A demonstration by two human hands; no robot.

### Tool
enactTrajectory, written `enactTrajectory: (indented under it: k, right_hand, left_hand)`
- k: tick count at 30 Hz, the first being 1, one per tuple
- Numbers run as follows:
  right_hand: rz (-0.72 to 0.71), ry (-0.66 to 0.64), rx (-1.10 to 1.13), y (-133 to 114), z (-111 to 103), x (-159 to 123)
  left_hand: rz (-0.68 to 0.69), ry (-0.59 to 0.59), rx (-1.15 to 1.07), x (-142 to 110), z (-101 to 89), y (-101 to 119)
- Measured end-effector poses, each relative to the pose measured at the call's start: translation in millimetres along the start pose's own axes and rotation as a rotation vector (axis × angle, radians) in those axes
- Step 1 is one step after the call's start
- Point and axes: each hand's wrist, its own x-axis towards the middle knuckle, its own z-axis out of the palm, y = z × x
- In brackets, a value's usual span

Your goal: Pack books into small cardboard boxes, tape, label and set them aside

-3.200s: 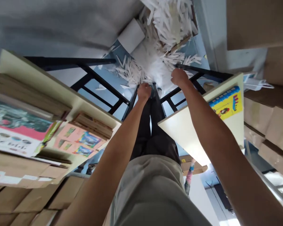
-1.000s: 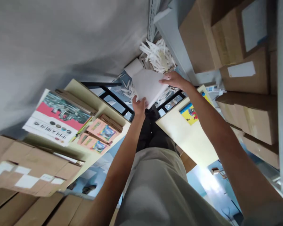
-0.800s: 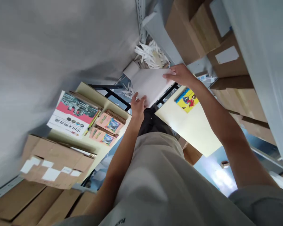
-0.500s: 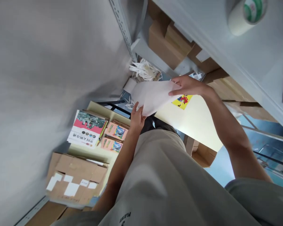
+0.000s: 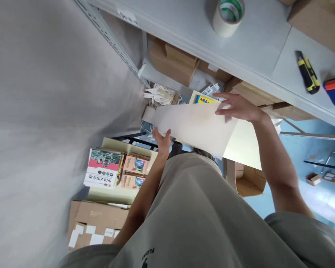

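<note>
A translucent white sheet [image 5: 192, 123] stretches from a white roll [image 5: 148, 114] at its left end across the pale yellow tabletop [image 5: 247, 143]. My right hand [image 5: 237, 107] pinches its upper edge near the right end; one finger shows faintly through the material. At the lower left edge is my left hand [image 5: 163, 141], thumb and fingers spread apart; whether they touch the sheet is hard to tell. A yellow picture book [image 5: 203, 99] lies partly hidden behind the sheet.
A grey shelf [image 5: 256, 48] above bears a tape roll [image 5: 225, 22] and a utility knife [image 5: 308, 73]. Cardboard boxes [image 5: 170, 61] sit beneath it. Books [image 5: 103, 167] are stacked at left, with a cardboard box [image 5: 100, 219] nearer. An open carton [image 5: 248, 182] stands below right.
The sheet has been drawn out longer and lies flatter, its free end farther right. My right hand moved right, while my left hand's fingers opened from its lower edge. The view shifted.
</note>
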Motion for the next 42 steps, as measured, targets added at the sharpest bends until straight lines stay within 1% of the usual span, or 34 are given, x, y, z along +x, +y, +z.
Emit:
enactTrajectory:
  k: [2,3,4,6,9,11,13,15,17,18,20,22,24,25,27,28,30,31,33,35,36,38,40,42]
  right_hand:
    - [0.004,0.060,0.023,17,-2,-7]
    - [0.006,0.083,0.027,25,-4,-10]
    - [0.006,0.100,0.029,33,-7,-15]
    - [-0.006,0.114,0.038,48,-18,-30]
    - [-0.041,0.088,0.071,76,-47,-64]
    - [-0.046,0.083,0.080,107,-72,-91]
    - [-0.016,0.109,0.082,150,-92,-112]
    - [0.049,0.143,0.089,205,-103,-124]
    - [0.121,0.175,0.097,267,-99,-125]
    - [0.147,0.196,0.095,298,-93,-122]
    - [0.183,0.227,0.080,354,-74,-112]
    - [0.236,0.258,0.037,398,-51,-100]
    - [0.328,0.289,-0.049,426,-28,-90]
    - [0.374,0.308,-0.100,433,-16,-86]
    - [0.427,0.360,-0.197,438,8,-80]
    - [0.428,0.384,-0.232,437,21,-79]
    - [0.369,0.395,-0.272,429,50,-77]
    - [0.323,0.368,-0.282,425,65,-77]
    - [0.237,0.274,-0.300,419,92,-79]
    - [0.196,0.206,-0.321,418,113,-82]
    - [0.195,0.197,-0.329,420,120,-85]
    - [0.207,0.205,-0.339,424,125,-90]
    - [0.219,0.202,-0.346,426,123,-94]
    - [0.241,0.177,-0.352,421,116,-94]
  left_hand:
    - [0.259,-0.042,0.134,-6,17.5,11]
    - [0.344,-0.086,0.145,-9,28.1,16]
    - [0.408,-0.152,0.150,-10,39.7,21]
    - [0.487,-0.265,0.179,-15,64.1,28]
    - [0.571,-0.351,0.289,-25,100.0,26]
    - [0.587,-0.371,0.355,-36,123.7,16]
    - [0.554,-0.379,0.412,-46,148.6,0]
    - [0.498,-0.389,0.482,-52,174.2,-21]
    - [0.456,-0.396,0.564,-53,198.4,-42]
    - [0.447,-0.398,0.612,-52,209.1,-53]
    - [0.447,-0.409,0.730,-47,226.6,-72]
    - [0.452,-0.442,0.867,-41,238.7,-88]
    - [0.457,-0.483,0.969,-37,246.6,-100]
    - [0.462,-0.502,0.997,-36,249.5,-104]
    - [0.474,-0.530,1.013,-36,254.0,-111]
    - [0.476,-0.537,1.004,-37,255.7,-113]
    - [0.474,-0.538,0.972,-40,258.2,-116]
    - [0.472,-0.533,0.957,-42,258.9,-116]
    - [0.477,-0.530,0.949,-45,258.6,-115]
    - [0.489,-0.539,0.964,-45,256.1,-114]
    - [0.491,-0.547,0.967,-44,254.0,-113]
    - [0.486,-0.564,0.938,-41,248.9,-112]
    - [0.477,-0.572,0.856,-34,243.3,-111]
    - [0.462,-0.559,0.733,-23,238.8,-107]
